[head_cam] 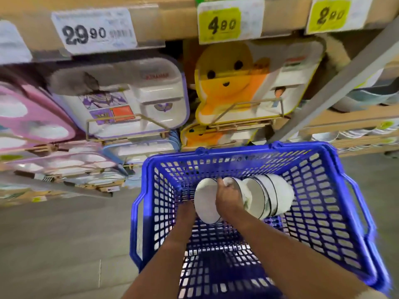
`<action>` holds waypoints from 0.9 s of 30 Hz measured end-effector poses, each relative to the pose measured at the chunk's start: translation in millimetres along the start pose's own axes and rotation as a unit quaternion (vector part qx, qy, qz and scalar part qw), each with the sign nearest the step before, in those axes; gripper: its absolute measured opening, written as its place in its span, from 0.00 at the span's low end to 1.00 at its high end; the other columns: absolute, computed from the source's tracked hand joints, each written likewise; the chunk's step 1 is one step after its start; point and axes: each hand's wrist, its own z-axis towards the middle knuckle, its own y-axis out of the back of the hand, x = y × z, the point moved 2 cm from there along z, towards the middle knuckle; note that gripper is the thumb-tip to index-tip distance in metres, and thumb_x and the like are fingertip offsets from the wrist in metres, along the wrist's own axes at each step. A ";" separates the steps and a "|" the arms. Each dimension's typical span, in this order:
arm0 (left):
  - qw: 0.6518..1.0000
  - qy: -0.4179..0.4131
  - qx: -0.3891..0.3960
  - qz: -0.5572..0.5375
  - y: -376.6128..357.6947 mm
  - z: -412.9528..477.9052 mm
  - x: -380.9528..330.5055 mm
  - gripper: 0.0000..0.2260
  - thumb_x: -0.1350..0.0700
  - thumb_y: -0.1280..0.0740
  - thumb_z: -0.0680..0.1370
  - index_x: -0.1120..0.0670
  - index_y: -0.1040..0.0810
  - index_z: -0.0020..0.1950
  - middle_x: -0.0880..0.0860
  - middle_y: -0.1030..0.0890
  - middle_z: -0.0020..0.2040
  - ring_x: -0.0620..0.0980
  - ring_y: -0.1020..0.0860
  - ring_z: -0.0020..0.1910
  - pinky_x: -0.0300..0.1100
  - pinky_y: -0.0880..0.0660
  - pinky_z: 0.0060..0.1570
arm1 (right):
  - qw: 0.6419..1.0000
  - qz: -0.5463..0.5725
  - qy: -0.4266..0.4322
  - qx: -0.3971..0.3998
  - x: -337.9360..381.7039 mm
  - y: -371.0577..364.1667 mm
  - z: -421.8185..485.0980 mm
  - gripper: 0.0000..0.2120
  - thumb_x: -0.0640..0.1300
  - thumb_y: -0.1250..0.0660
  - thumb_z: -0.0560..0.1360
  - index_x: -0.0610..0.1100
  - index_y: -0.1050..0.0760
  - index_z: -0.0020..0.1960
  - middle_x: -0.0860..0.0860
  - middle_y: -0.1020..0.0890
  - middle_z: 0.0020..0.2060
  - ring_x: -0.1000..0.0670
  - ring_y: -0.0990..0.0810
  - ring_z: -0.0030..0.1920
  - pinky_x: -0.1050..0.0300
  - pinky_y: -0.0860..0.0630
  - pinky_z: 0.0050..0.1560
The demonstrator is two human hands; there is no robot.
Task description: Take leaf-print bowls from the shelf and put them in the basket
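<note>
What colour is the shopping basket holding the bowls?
Blue plastic with a lattice of holes; the shopping basket shows best in the head view.

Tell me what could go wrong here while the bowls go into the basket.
1. The stacked bowls lie on their sides in the blue basket; they may roll and knock together.
2. The right hand pinches the second bowl by its rim; it could slip.
3. The front bowl stands on edge against the left hand; released so, it may tip onto the others.
</note>
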 end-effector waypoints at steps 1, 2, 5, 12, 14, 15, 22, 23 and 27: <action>1.000 0.001 -0.002 -0.026 3.6 -5.3 -2.8 0.13 0.55 0.43 0.82 0.52 0.24 0.41 0.58 0.22 0.48 0.53 0.24 0.41 0.45 0.25 0.40 | 1.000 0.012 0.004 0.007 1.4 9.2 -5.9 0.33 0.36 0.44 0.78 0.42 0.55 0.79 0.40 0.23 0.62 0.41 0.25 0.63 0.51 0.28 0.59; 0.999 0.002 -0.013 -0.052 6.5 -7.4 -3.4 0.14 0.55 0.43 0.82 0.59 0.22 0.45 0.63 0.21 0.49 0.56 0.23 0.43 0.48 0.26 0.43 | 0.999 0.034 0.008 0.017 -0.5 15.0 -8.4 0.33 0.35 0.44 0.78 0.43 0.54 0.79 0.40 0.22 0.61 0.40 0.24 0.62 0.49 0.27 0.57; 0.995 -0.009 0.006 -0.102 12.6 -28.1 -16.6 0.16 0.55 0.43 0.82 0.66 0.23 0.57 0.68 0.21 0.57 0.66 0.22 0.56 0.58 0.25 0.55 | 0.991 0.134 0.012 0.029 -0.3 47.3 -29.0 0.33 0.34 0.44 0.77 0.46 0.51 0.79 0.38 0.23 0.60 0.38 0.25 0.61 0.47 0.27 0.58; 0.958 -0.146 0.044 -0.243 35.1 -117.4 -70.7 0.11 0.50 0.44 0.82 0.51 0.23 0.56 0.58 0.20 0.59 0.58 0.23 0.56 0.53 0.26 0.56 | 0.891 0.450 0.027 0.050 -20.2 122.7 -84.1 0.26 0.35 0.47 0.78 0.54 0.38 0.73 0.44 0.25 0.64 0.36 0.18 0.52 0.42 0.18 0.44; 0.943 -0.188 0.047 -0.272 42.3 -142.6 -89.3 0.10 0.50 0.43 0.83 0.47 0.23 0.56 0.54 0.20 0.59 0.55 0.23 0.56 0.50 0.25 0.54 | 0.840 0.536 0.044 0.069 -24.0 143.7 -102.1 0.25 0.35 0.46 0.76 0.54 0.34 0.68 0.46 0.25 0.62 0.39 0.16 0.46 0.42 0.17 0.36; 0.935 -0.208 0.047 -0.283 45.5 -153.4 -97.4 0.10 0.50 0.43 0.83 0.48 0.23 0.58 0.54 0.20 0.60 0.55 0.23 0.57 0.51 0.26 0.56 | 0.823 0.560 0.056 0.077 -24.6 153.4 -109.5 0.25 0.34 0.46 0.75 0.56 0.33 0.67 0.47 0.24 0.60 0.41 0.16 0.43 0.43 0.17 0.34; 0.877 -0.329 0.068 -0.343 63.8 -250.4 -146.4 0.16 0.58 0.45 0.81 0.48 0.24 0.65 0.55 0.21 0.62 0.60 0.25 0.61 0.59 0.28 0.61 | 0.796 0.593 0.117 -0.024 -25.8 225.7 -169.4 0.25 0.34 0.47 0.73 0.56 0.30 0.63 0.49 0.21 0.52 0.44 0.17 0.42 0.49 0.18 0.34; 0.868 -0.341 0.076 -0.352 64.5 -263.1 -152.2 0.17 0.58 0.45 0.80 0.49 0.24 0.65 0.55 0.21 0.62 0.60 0.24 0.60 0.58 0.26 0.58 | 0.799 0.585 0.129 -0.056 -27.2 236.9 -178.6 0.25 0.33 0.47 0.73 0.55 0.30 0.64 0.49 0.22 0.54 0.43 0.19 0.50 0.47 0.19 0.42; 0.851 -0.361 0.111 -0.366 58.0 -312.6 -174.7 0.17 0.57 0.45 0.79 0.47 0.22 0.63 0.53 0.18 0.56 0.57 0.21 0.53 0.48 0.22 0.43 | 0.768 0.611 0.143 -0.128 -42.1 270.9 -216.8 0.26 0.39 0.43 0.67 0.52 0.30 0.64 0.48 0.23 0.57 0.46 0.25 0.55 0.55 0.24 0.46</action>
